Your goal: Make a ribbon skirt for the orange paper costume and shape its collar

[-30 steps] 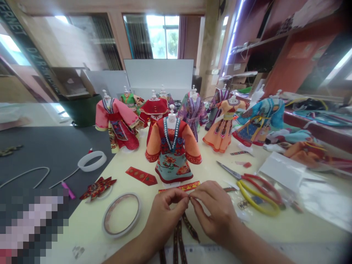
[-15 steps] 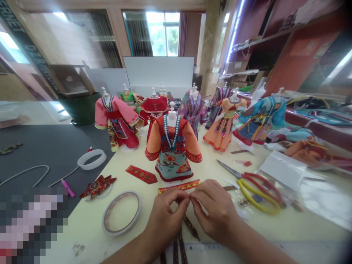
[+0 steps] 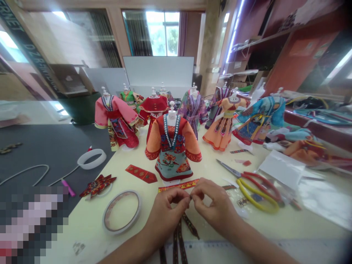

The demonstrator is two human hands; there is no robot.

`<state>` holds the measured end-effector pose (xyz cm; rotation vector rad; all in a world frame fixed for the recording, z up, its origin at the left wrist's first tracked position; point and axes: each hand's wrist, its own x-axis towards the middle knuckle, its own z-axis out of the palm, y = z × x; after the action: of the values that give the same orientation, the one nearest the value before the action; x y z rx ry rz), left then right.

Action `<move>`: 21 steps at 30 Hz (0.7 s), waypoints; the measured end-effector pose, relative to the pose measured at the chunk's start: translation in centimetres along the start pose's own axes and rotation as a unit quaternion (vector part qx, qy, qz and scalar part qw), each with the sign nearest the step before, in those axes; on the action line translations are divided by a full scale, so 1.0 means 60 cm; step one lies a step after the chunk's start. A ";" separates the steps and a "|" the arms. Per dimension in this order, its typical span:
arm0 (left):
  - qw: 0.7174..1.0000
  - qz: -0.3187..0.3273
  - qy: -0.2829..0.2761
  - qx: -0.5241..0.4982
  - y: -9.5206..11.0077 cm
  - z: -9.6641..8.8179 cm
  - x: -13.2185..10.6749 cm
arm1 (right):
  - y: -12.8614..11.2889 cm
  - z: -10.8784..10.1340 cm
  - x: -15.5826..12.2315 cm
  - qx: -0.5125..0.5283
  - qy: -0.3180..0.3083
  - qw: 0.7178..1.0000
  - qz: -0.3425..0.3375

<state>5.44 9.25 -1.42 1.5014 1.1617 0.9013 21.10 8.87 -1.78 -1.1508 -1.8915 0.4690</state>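
As left hand [image 3: 165,216] and right hand [image 3: 217,211] pinch its top end at lower centre, dark ribbon [image 3: 178,242] runs lengthwise straight down-frame.

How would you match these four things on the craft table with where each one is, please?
Things:
1. tape roll
2. scissors
3. dark ribbons
4. white ring

Places:
a. on the grey mat
b. pinched between left hand and right hand
c. right of the right hand
d. left of the left hand

Pairs: 1-d, 2-c, 3-b, 4-a.
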 end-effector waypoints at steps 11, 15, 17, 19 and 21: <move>0.991 -0.070 0.001 -0.116 0.001 -0.002 0.006 | -0.003 -0.008 0.008 0.062 -0.028 0.992 0.108; 0.985 -0.086 0.009 -0.152 0.003 -0.002 0.007 | -0.004 -0.018 0.012 0.072 -0.023 0.988 0.134; 0.982 -0.090 0.015 -0.165 0.004 -0.003 0.007 | -0.004 -0.025 0.014 0.078 -0.014 0.987 0.140; 0.980 -0.091 0.021 -0.177 0.005 -0.005 0.007 | -0.005 -0.034 0.015 0.096 -0.014 0.986 0.139; 0.978 -0.087 0.029 -0.187 0.006 -0.007 0.007 | -0.010 -0.042 0.015 0.121 -0.045 0.983 0.131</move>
<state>5.24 9.74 -0.97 1.0592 1.0751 0.9862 22.63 9.03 0.47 -1.2345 -1.7082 0.8858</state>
